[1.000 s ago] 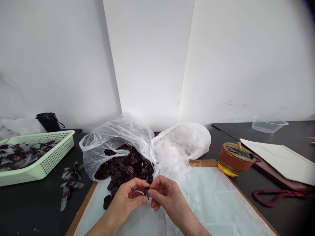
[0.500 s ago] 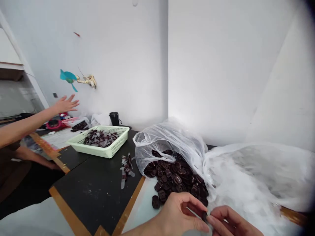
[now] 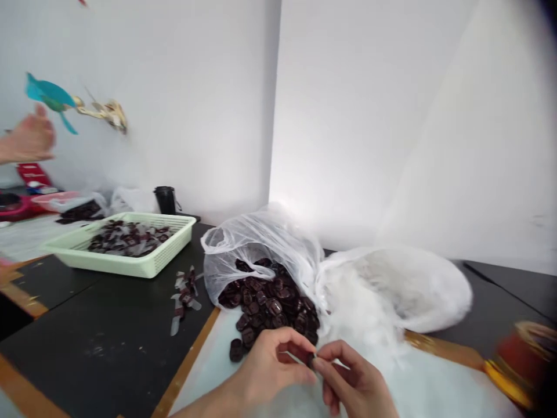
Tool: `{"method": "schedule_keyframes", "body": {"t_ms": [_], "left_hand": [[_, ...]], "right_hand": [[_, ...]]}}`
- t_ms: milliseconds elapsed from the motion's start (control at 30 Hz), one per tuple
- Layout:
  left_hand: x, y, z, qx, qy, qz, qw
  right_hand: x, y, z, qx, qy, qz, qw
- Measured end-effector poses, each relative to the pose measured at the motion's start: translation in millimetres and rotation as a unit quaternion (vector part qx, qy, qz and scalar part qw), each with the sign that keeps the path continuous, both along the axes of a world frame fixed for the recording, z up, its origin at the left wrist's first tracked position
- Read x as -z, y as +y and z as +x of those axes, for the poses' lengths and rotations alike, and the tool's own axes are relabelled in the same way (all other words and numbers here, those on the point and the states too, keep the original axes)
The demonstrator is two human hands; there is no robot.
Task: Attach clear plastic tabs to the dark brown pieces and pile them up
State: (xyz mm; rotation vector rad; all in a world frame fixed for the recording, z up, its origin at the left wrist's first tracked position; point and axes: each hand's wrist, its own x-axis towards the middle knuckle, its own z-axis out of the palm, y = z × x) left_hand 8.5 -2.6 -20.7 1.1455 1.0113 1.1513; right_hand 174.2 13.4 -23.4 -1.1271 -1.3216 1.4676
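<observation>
Pinched between my left hand point(image 3: 272, 366) and my right hand point(image 3: 357, 380) is a small dark brown plastic piece point(image 3: 311, 360). The fingers of both hands meet at it and hide most of its shape. Just beyond my left hand, a heap of similar glossy dark brown pieces point(image 3: 274, 305) spills from a thin clear plastic bag point(image 3: 270, 232). One loose piece point(image 3: 236, 350) lies at the heap's near left edge. On the black table to the left sits a small cluster of brown pieces with translucent strips point(image 3: 185, 296).
A pale green basket point(image 3: 148, 266) holds many brown pieces with translucent strips. A second plastic bag with whitish translucent contents point(image 3: 361, 307) lies to the right. Rolls of tape point(image 3: 522, 360) stand at far right, a black cup point(image 3: 165, 200) behind. Another person's hand point(image 3: 30, 139) is raised at left.
The view has swung to the right, bringing the tape rolls into sight. My hands stay together at the small brown piece. The other person's hand, spread before, now looks more curled and blurred.
</observation>
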Motion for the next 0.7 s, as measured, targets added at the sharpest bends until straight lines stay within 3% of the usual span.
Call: {"method": "schedule_keyframes", "body": {"t_ms": [333,700], "left_hand": [[-4.4,2.6,-2.6,0.006,0.021,0.002,1.000],[-8.5,-1.3,0.1,0.024,0.036,0.043,0.998]], "right_hand": [[-11.3,-4.3,5.7,-0.030,0.063,-0.006,0.998],[-2.6,1.1,6.3,-0.038,0.066,-0.011,0.997]]}}
